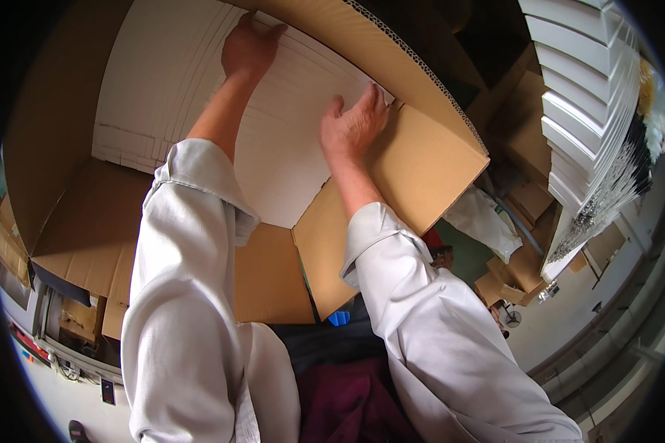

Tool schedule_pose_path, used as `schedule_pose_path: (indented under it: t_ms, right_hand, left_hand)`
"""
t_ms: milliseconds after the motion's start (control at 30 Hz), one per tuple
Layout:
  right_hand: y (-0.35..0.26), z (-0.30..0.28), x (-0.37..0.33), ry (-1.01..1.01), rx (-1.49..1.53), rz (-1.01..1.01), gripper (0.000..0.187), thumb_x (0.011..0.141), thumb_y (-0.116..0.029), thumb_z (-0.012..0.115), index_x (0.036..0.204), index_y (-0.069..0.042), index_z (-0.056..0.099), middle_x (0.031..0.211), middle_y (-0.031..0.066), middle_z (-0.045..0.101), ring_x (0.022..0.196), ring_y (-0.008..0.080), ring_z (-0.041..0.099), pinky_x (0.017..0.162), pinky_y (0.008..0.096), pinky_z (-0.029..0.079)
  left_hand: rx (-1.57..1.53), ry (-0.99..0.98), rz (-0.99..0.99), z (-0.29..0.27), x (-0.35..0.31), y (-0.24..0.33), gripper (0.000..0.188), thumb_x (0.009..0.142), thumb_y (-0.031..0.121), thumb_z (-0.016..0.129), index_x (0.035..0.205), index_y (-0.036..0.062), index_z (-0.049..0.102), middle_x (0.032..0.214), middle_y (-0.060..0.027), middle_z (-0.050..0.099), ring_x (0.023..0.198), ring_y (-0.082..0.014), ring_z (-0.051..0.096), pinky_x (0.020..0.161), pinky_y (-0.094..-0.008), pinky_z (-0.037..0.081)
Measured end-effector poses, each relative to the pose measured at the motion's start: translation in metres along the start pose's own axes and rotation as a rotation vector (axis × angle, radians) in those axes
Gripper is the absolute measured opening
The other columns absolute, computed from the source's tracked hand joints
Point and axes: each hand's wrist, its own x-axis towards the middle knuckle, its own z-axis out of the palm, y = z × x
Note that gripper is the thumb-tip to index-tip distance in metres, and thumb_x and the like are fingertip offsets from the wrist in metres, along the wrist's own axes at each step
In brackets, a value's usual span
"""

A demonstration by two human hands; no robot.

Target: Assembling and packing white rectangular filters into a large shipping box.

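A large brown cardboard box (436, 159) stands before me with its flaps folded outward. Inside it lies a white cardboard sheet (281, 162) with creases and cut lines, seemingly flat-folded. My left hand (251, 48) rests at the sheet's far edge, its thumb and fingers apart. My right hand (355, 125) lies by the sheet's right edge, its thumb held away from the stretched fingers, whose tips touch the edge near the box wall. Neither hand wraps round anything that I can see. Whether more sheets lie underneath is hidden.
To the right rises a tall stack of white folded sheets (576, 133). Below it are small open cardboard boxes (521, 273) and a whitish plastic bag (484, 221). A blue object (339, 318) shows under the near flap. Shelving with cartons stands at the lower left.
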Motion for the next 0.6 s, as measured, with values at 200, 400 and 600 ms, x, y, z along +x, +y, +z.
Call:
schedule_pose_path:
  t_ms: [200, 400, 600]
  right_hand:
    - [0.027, 0.004, 0.006, -0.168, -0.288, 0.025, 0.086, 0.084, -0.026, 0.063, 0.147, 0.02, 0.025, 0.155, 0.0366, 0.026, 0.147, 0.0457, 0.025, 0.124, 0.0474, 0.017]
    - [0.027, 0.009, 0.01, -0.221, -0.349, 0.023, 0.085, 0.083, -0.025, 0.055, 0.146, 0.022, 0.023, 0.155, 0.0396, 0.024, 0.147, 0.0472, 0.024, 0.124, 0.0474, 0.016]
    - [0.037, 0.017, 0.019, -0.278, -0.406, 0.009, 0.086, 0.082, -0.026, 0.055, 0.145, 0.023, 0.023, 0.154, 0.0427, 0.023, 0.148, 0.0483, 0.021, 0.124, 0.0472, 0.014]
  left_hand:
    - [-0.07, 0.058, 0.046, 0.006, -0.001, 0.005, 0.075, 0.082, 0.054, 0.074, 0.136, 0.0041, 0.058, 0.12, -0.0224, 0.069, 0.114, -0.0377, 0.065, 0.098, -0.0417, 0.052]
    - [-0.084, 0.054, 0.018, 0.005, -0.001, 0.004, 0.074, 0.081, 0.053, 0.076, 0.135, 0.0043, 0.059, 0.119, -0.0229, 0.069, 0.112, -0.0374, 0.066, 0.097, -0.0417, 0.052]
    - [-0.059, 0.015, -0.05, 0.005, -0.003, 0.019, 0.069, 0.081, 0.047, 0.076, 0.136, 0.0107, 0.058, 0.115, -0.0182, 0.072, 0.109, -0.0352, 0.067, 0.093, -0.0435, 0.054]
